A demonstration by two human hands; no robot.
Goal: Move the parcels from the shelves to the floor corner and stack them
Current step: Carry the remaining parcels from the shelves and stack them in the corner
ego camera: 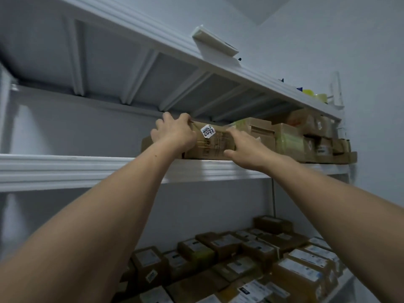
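A brown cardboard parcel (213,143) with a white "5602" sticker lies on the middle white shelf (65,169), at the left end of a row of parcels. My left hand (175,134) grips the parcel's upper left corner with curled fingers. On the parcel's right front sits my right hand (244,147), fingers over the top edge and thumb against the front face. Both arms reach up from below.
More brown and yellow-taped parcels (306,136) fill the shelf to the right. The lower shelf holds several labelled boxes (251,259). A white box (215,43) and yellow items (314,96) sit on the top shelf. Grey walls close in behind and right.
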